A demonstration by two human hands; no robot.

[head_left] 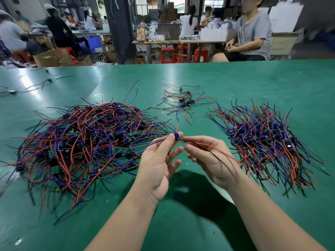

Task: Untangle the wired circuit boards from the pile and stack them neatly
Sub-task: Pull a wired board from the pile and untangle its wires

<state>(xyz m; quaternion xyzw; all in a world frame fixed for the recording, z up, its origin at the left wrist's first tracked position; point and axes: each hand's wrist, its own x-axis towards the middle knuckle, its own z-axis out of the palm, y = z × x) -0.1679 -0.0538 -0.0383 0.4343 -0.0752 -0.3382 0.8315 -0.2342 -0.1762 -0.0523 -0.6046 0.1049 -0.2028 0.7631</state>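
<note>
A big tangled pile of wired circuit boards (pixel 85 140), with red, blue and black leads, lies on the left of the green table (pixel 235 82). An ordered stack of boards (pixel 268 140) with aligned wires lies on the right. Between them, above the table, my left hand (pixel 159 160) pinches one small board with a blue part (pixel 176 136) between thumb and fingertips. Its wires on the left side still trail into the pile. My right hand (pixel 208 156) pinches that board's red and black leads (pixel 213 148), which run out to the right.
A small loose cluster of wired boards (pixel 184 102) lies further back in the middle. A few stray wired pieces (pixel 27 86) lie at the far left. A seated person (pixel 248 35) is beyond the table's far edge, with other workers, tables and red stools behind.
</note>
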